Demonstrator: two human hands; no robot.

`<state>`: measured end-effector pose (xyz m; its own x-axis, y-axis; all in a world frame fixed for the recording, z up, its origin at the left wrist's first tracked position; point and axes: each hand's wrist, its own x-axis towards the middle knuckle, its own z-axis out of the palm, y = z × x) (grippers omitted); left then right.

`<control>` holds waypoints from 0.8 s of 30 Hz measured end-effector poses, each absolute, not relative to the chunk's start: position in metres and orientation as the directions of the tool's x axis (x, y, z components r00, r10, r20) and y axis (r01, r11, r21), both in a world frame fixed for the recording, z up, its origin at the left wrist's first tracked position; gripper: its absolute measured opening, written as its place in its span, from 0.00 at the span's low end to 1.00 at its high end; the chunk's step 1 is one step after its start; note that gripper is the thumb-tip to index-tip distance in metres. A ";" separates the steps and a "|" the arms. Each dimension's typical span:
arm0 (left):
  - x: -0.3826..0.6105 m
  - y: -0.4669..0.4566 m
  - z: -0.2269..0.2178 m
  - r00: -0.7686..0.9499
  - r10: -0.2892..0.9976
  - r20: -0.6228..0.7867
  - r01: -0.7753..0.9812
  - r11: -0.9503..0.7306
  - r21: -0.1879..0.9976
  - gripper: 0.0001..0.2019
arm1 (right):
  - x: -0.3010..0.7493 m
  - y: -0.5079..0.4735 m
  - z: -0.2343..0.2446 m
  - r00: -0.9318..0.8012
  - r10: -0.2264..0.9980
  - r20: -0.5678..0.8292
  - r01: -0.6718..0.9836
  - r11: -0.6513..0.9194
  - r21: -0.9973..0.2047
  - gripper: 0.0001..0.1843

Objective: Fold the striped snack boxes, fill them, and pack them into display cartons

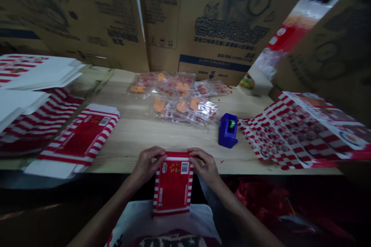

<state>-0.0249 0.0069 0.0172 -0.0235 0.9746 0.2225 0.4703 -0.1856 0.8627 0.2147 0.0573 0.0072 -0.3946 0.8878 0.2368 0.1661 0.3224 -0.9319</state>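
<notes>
I hold a red box with white-striped edges upright against my lap at the table's front edge. My left hand grips its top left corner with curled fingers. My right hand grips the top right corner the same way. Both thumbs press on the box's upper flap. A barcode label shows near the box's top right.
Several clear packets with orange pieces lie mid-table. A blue tape dispenser stands to the right of them. Flat red-striped cartons lie left, checkered sheets right. Large cardboard boxes wall the back.
</notes>
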 end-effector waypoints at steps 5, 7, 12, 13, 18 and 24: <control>-0.028 0.007 0.013 -0.054 0.978 0.200 0.369 -0.167 0.914 0.07 | 0.260 0.087 0.011 0.156 0.907 0.392 0.388 0.308 -0.868 0.12; -0.028 0.009 0.011 -0.048 0.978 0.204 0.329 -0.177 0.927 0.08 | 0.288 0.107 0.008 0.382 0.843 0.379 0.438 0.196 -0.877 0.15; -0.020 0.008 0.009 -0.039 0.981 0.192 0.279 -0.173 0.944 0.08 | 0.324 0.148 -0.013 0.458 0.854 0.247 0.331 0.094 -0.939 0.17; -0.019 0.007 0.008 -0.046 0.980 0.194 0.277 -0.174 0.945 0.08 | 0.323 0.152 -0.017 0.473 0.846 0.247 0.309 0.104 -0.945 0.17; -0.020 0.007 0.008 -0.141 0.971 0.193 0.236 -0.157 0.959 0.09 | 0.305 0.147 -0.034 0.587 0.767 0.260 0.183 0.187 -0.965 0.18; -0.039 0.027 0.019 -0.252 0.957 0.142 0.144 -0.108 0.984 0.09 | 0.292 0.114 -0.049 0.603 0.746 0.282 0.140 0.249 -0.958 0.17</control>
<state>-0.0388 0.0265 0.0195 -0.2518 0.9573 0.1420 0.1440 -0.1080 0.9837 0.2921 0.1143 -0.0490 0.6032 0.7462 0.2816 0.1399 0.2485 -0.9585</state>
